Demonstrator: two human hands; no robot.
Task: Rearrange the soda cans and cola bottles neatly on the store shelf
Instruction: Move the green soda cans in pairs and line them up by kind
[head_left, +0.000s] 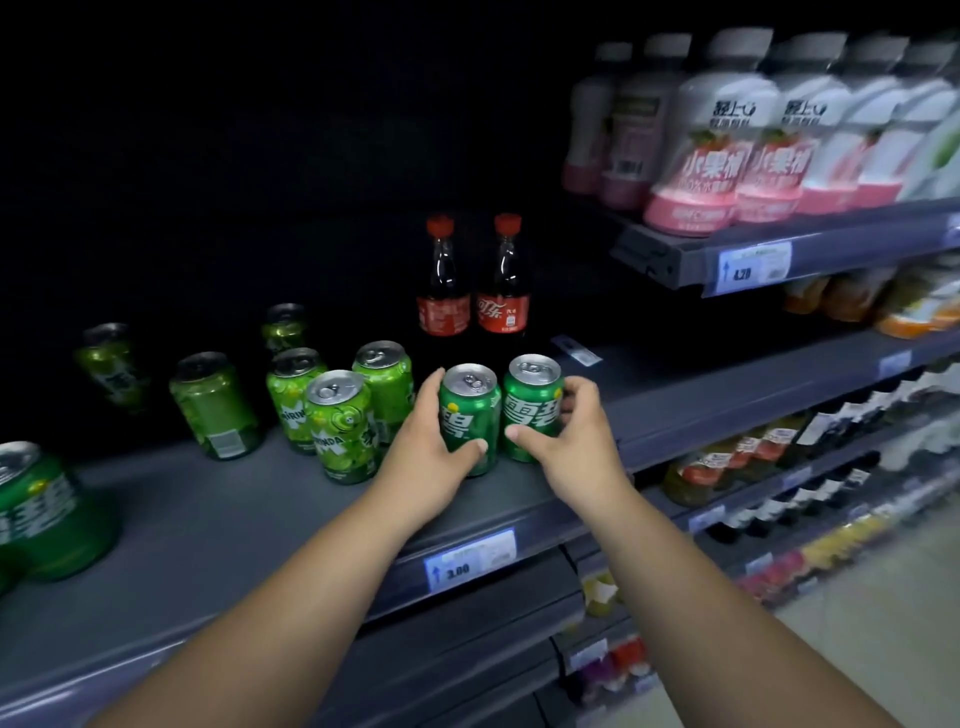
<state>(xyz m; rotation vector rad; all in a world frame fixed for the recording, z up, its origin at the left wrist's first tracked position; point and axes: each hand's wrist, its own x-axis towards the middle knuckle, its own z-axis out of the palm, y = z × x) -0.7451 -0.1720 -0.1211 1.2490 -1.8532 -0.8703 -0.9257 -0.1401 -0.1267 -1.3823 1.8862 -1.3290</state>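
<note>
Two dark green soda cans stand side by side near the front of the grey shelf (218, 519). My left hand (426, 447) wraps the left green can (470, 410); my right hand (571, 441) wraps the right green can (532, 400). Directly behind them stand two cola bottles (475, 291) with red caps and red labels. Several light green Mirinda cans (340, 426) cluster to the left, some further back in the dark. Another dark green can (41, 509) sits at the far left edge.
A price tag (470, 558) is clipped to the shelf's front lip. The upper right shelf holds white and pink drink bottles (727, 135). Lower shelves at the right carry more bottled drinks (727, 462). The back of the shelf is very dark.
</note>
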